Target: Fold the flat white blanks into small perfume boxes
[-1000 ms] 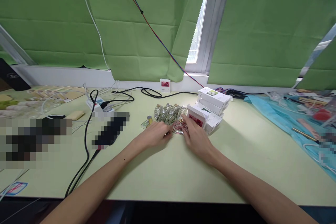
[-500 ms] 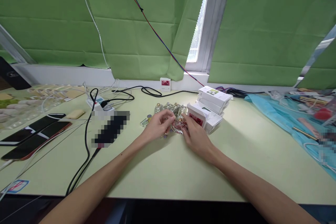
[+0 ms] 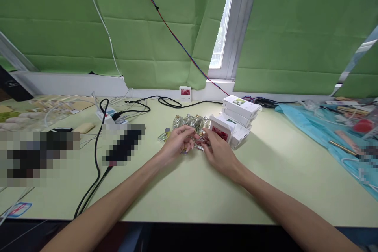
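My right hand [image 3: 221,150] is closed around a small clear glass bottle [image 3: 201,141] that lies low over the table; its fingers cover much of the glass. Close by on the left, my left hand [image 3: 178,141] has curled fingers with their tips near the top of that bottle. What those fingertips pinch, if anything, is too small to tell. Just behind both hands stands a row of several rounded glass bottles [image 3: 188,119] with gold-coloured tops. Little clear and yellow pieces [image 3: 162,137] lie left of my left hand.
White boxes [image 3: 239,107] are stacked right of the bottles, one with a red picture [image 3: 220,129] leaning in front. Another small box [image 3: 185,93] stands by the wall. Black cables [image 3: 97,161], a power strip [image 3: 112,117] and a blue sheet [image 3: 304,126] with tools lie around.
My left hand has turned slightly and its fingers have loosened and spread from their earlier pinch. My right hand stays almost in place on the bottle. The view has shifted slightly.
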`<action>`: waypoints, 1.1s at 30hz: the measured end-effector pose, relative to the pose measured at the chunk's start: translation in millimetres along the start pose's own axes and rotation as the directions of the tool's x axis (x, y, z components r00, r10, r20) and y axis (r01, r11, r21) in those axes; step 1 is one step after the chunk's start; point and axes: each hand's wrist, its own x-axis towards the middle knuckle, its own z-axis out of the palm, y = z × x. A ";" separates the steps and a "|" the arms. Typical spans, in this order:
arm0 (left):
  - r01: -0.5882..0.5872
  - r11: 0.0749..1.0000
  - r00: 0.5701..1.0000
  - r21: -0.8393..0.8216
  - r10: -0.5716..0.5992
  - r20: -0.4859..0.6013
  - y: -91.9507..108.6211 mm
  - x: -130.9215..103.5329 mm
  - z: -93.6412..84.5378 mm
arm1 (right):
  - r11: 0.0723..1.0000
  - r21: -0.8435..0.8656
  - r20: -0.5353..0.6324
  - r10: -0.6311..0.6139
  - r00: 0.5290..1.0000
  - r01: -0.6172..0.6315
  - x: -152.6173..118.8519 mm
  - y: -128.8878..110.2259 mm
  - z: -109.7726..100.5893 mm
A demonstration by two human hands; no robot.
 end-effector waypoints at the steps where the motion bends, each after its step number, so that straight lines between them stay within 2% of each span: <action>1: 0.002 1.000 1.000 -0.008 -0.002 -0.002 -0.6 0.1 0.2 | 1.000 -0.006 0.005 0.003 1.000 -0.003 0.1 -0.4 -0.3; 10: -0.019 0.996 0.998 -0.083 0.014 -0.069 -3.2 -0.5 1.0 | 0.999 -0.041 0.042 0.031 0.999 -0.030 -0.4 -5.0 -4.1; 17: -0.053 0.991 0.997 -0.125 0.046 -0.057 -5.0 -0.4 0.8 | 0.997 -0.052 0.072 0.060 0.996 -0.056 0.9 -8.2 -7.1; 21: -0.077 0.989 0.994 -0.130 0.066 -0.089 -4.4 -1.1 3.4 | 0.997 -0.056 0.089 0.066 0.994 -0.061 0.5 -11.2 -9.0; 27: -0.120 0.990 0.989 -0.080 0.111 -0.101 -5.1 -4.5 6.4 | 0.999 -0.044 0.086 0.022 0.996 -0.018 -0.1 -11.6 -9.0; 33: -0.169 0.985 0.984 0.034 0.171 -0.048 -8.5 -5.6 9.1 | 0.998 -0.068 0.091 0.007 0.996 -0.001 -0.3 -10.6 -8.5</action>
